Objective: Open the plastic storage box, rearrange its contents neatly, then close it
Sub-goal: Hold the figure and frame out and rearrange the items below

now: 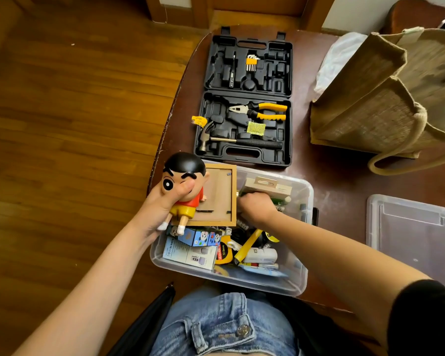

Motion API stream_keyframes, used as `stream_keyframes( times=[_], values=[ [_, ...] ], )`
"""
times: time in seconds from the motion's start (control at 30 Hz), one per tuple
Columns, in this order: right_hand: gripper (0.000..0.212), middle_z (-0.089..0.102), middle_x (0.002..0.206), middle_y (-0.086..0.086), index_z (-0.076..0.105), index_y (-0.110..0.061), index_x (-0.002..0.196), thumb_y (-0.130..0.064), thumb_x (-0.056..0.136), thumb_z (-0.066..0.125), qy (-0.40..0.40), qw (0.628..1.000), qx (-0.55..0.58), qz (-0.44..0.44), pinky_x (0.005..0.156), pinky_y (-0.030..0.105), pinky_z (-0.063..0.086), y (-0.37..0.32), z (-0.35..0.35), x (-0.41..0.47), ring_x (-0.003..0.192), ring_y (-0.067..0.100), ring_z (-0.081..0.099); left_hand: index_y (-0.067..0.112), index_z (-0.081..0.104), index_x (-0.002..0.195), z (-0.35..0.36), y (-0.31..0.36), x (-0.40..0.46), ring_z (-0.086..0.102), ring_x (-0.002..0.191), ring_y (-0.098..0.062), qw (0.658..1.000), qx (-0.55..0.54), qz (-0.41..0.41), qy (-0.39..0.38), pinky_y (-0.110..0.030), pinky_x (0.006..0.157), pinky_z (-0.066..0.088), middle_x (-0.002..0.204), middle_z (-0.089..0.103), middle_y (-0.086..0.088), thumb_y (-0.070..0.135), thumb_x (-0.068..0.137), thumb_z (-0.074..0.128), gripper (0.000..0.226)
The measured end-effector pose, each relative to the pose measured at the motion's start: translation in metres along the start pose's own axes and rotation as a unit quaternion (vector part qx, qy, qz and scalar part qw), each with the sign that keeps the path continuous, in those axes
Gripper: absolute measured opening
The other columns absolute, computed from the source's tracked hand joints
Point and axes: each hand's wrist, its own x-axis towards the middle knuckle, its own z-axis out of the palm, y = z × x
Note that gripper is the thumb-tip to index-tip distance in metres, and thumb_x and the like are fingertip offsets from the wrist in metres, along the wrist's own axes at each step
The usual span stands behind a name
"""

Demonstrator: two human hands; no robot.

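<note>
Right, box (303,276) is open at 6 o'clock on the counter (339,181), lid (411,227) parked off at 4 o'clock. My left hand (159,209) is wrapped tight around the figurine (184,186), lifted clear over the box's left rim, probably to free up floor space while I sort below it. Right hand (254,209) is down inside, fingers closed on a pale packet (267,188) at the box's 1 o'clock corner. Wooden frame (216,199) lies flat across the far-left, covering whatever sits under it. Near half is clutter: small cartons (190,250), tape measure (224,253), yellow-handled tool (247,246). Open tool case (247,98) butts up close at 12 o'clock and the jute bag (385,98) fills 2 o'clock, so spare counter for staging items is tight.
</note>
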Motion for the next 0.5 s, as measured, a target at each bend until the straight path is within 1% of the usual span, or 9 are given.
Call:
stream_keyframes(
  times=[0.07, 0.1, 0.2, 0.27, 0.33, 0.37, 0.43, 0.47, 0.5],
  values=[
    [0.020, 0.069, 0.097, 0.010, 0.062, -0.009, 0.102, -0.004, 0.087, 0.050, -0.009, 1.000, -0.009, -0.003, 0.064, 0.033, 0.045, 0.002, 0.006, 0.000, 0.088, 0.031, 0.065, 0.019, 0.059, 0.120, 0.000, 0.000, 0.000, 0.066, 0.097, -0.029, 1.000, -0.001, -0.003, 0.008, -0.039, 0.073, 0.056, 0.110, 0.068, -0.016, 0.062, 0.039, 0.085, 0.096],
    [0.021, 0.069, 0.098, 0.011, 0.062, -0.008, 0.103, -0.003, 0.087, 0.049, -0.013, 1.000, -0.011, -0.001, 0.063, 0.033, 0.045, 0.004, 0.007, 0.000, 0.088, 0.031, 0.065, 0.021, 0.060, 0.117, 0.000, -0.001, 0.000, 0.068, 0.095, -0.027, 1.000, -0.002, -0.003, 0.010, -0.037, 0.072, 0.056, 0.107, 0.070, -0.013, 0.060, 0.039, 0.085, 0.091],
    [0.020, 0.068, 0.097, 0.010, 0.065, -0.007, 0.097, -0.001, 0.086, 0.049, -0.029, 0.999, -0.033, 0.021, 0.064, 0.034, 0.049, 0.009, 0.005, -0.003, 0.088, 0.030, 0.065, 0.025, 0.063, 0.105, 0.000, -0.001, 0.001, 0.071, 0.081, -0.015, 1.000, -0.005, -0.001, 0.009, -0.026, 0.059, 0.056, 0.092, 0.075, -0.001, 0.049, 0.048, 0.082, 0.064],
    [0.019, 0.068, 0.097, 0.009, 0.067, -0.007, 0.095, 0.000, 0.085, 0.052, -0.052, 0.996, -0.053, 0.048, 0.060, 0.033, 0.046, 0.013, 0.002, -0.006, 0.089, 0.030, 0.064, 0.026, 0.062, 0.104, 0.000, -0.003, 0.001, 0.071, 0.079, -0.013, 1.000, -0.010, -0.002, 0.013, -0.025, 0.058, 0.056, 0.090, 0.075, 0.001, 0.046, 0.054, 0.076, 0.055],
    [0.020, 0.067, 0.101, 0.009, 0.067, -0.008, 0.099, -0.001, 0.085, 0.054, -0.075, 0.992, -0.073, 0.076, 0.060, 0.032, 0.044, 0.018, 0.001, -0.011, 0.092, 0.029, 0.064, 0.026, 0.062, 0.107, -0.001, -0.003, 0.000, 0.070, 0.085, -0.017, 1.000, -0.013, -0.004, 0.018, -0.029, 0.060, 0.057, 0.095, 0.074, -0.001, 0.046, 0.054, 0.075, 0.058],
    [0.022, 0.067, 0.105, 0.009, 0.066, -0.008, 0.102, -0.001, 0.086, 0.053, -0.084, 0.989, -0.080, 0.090, 0.063, 0.032, 0.046, 0.021, 0.003, -0.013, 0.095, 0.029, 0.063, 0.025, 0.062, 0.109, -0.002, -0.003, 0.000, 0.069, 0.090, -0.021, 1.000, -0.014, -0.007, 0.021, -0.033, 0.064, 0.058, 0.100, 0.073, -0.003, 0.047, 0.054, 0.075, 0.061],
    [0.026, 0.065, 0.110, 0.010, 0.066, -0.007, 0.105, 0.002, 0.088, 0.049, -0.094, 0.985, -0.084, 0.115, 0.072, 0.035, 0.049, 0.025, 0.009, -0.016, 0.101, 0.030, 0.062, 0.022, 0.060, 0.117, -0.002, -0.002, 0.000, 0.065, 0.100, -0.028, 1.000, -0.011, -0.013, 0.022, -0.042, 0.077, 0.055, 0.111, 0.069, -0.012, 0.047, 0.053, 0.077, 0.071],
    [0.026, 0.065, 0.111, 0.010, 0.066, -0.007, 0.105, 0.003, 0.088, 0.048, -0.096, 0.984, -0.084, 0.123, 0.074, 0.035, 0.048, 0.027, 0.013, -0.017, 0.102, 0.030, 0.061, 0.020, 0.058, 0.120, -0.002, -0.001, -0.001, 0.064, 0.102, -0.030, 1.000, -0.009, -0.016, 0.021, -0.043, 0.080, 0.054, 0.113, 0.067, -0.014, 0.048, 0.051, 0.078, 0.077],
    [0.027, 0.065, 0.111, 0.009, 0.066, -0.007, 0.105, 0.003, 0.089, 0.047, -0.098, 0.983, -0.083, 0.128, 0.073, 0.033, 0.047, 0.028, 0.016, -0.018, 0.102, 0.029, 0.061, 0.020, 0.058, 0.120, -0.002, -0.001, -0.001, 0.064, 0.101, -0.029, 1.000, -0.006, -0.015, 0.020, -0.041, 0.078, 0.054, 0.113, 0.067, -0.014, 0.049, 0.050, 0.079, 0.079]
  ],
)
